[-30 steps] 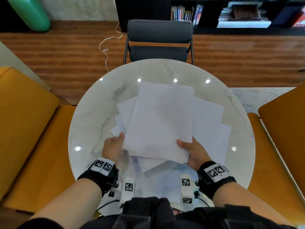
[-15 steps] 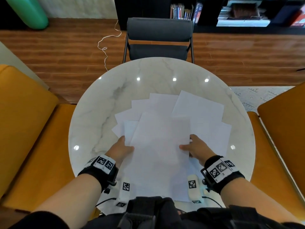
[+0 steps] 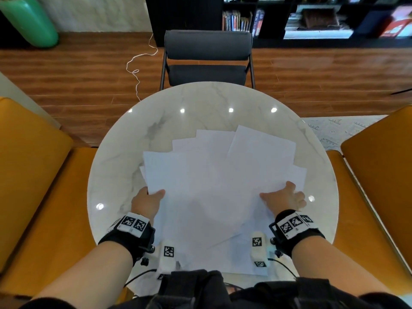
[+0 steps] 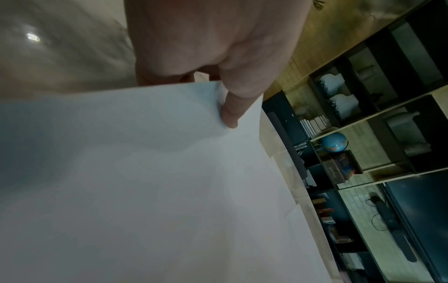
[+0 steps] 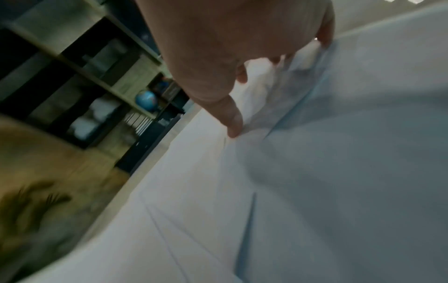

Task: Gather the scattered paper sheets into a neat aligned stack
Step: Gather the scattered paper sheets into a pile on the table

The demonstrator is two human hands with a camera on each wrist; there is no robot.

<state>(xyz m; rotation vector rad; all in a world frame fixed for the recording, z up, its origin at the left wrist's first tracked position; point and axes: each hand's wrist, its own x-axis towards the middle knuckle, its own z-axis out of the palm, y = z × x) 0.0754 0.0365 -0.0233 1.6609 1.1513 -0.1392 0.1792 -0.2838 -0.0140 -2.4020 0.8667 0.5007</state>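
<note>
Several white paper sheets (image 3: 211,186) lie fanned and overlapping on the round marble table (image 3: 200,101). My left hand (image 3: 151,197) grips the left edge of the upper sheets. In the left wrist view its thumb (image 4: 230,114) lies on top of the paper (image 4: 145,172) and the fingers are hidden underneath. My right hand (image 3: 284,196) is at the right side of the pile. Its thumb (image 5: 231,122) presses on the sheets (image 5: 339,172), and its curled fingers bunch paper at the edge beside it.
A grey chair (image 3: 207,59) stands at the table's far side. Orange seats flank the table on the left (image 3: 33,175) and right (image 3: 379,170). A white cable (image 3: 136,72) lies on the wooden floor, and bookshelves line the back wall.
The sheets held up a second ago now lie down on the pile. Both hands have slid apart, the left to the left edge and the right toward the right side.
</note>
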